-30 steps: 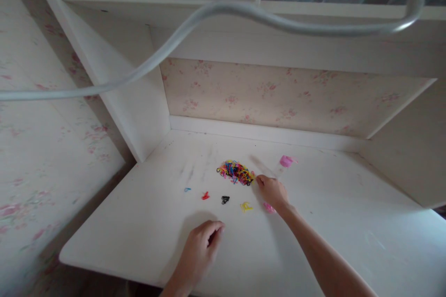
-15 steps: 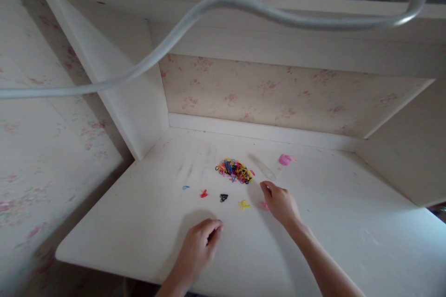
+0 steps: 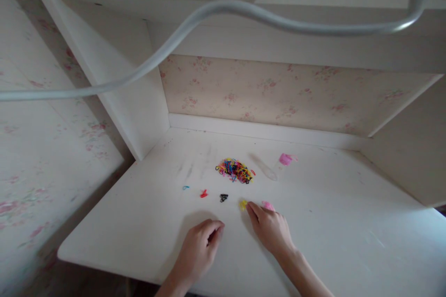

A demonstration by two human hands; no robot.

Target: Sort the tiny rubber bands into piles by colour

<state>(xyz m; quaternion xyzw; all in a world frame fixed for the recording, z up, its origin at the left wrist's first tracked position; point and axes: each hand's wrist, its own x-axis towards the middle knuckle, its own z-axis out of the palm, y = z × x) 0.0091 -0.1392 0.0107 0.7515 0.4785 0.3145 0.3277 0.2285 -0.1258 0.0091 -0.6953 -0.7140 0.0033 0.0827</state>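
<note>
The closer right hand (image 3: pixel 270 229) is pinching narrowly at the right edge of the yellow rubber bands (image 3: pixel 243 204), holding what, I can't tell.

Left hand (image 3: pixel 198 249) curls inward; right hand (image 3: pixel 272 228) (fingers (image 3: pixel 254 212) bent) points forward.

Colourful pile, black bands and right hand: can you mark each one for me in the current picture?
Colourful pile (image 3: pixel 234 171): head view, on the middle of the heap.
Black bands (image 3: pixel 223 198): head view, on the middle of the cluster.
Right hand (image 3: pixel 272 229): head view, on the back of it.
</note>
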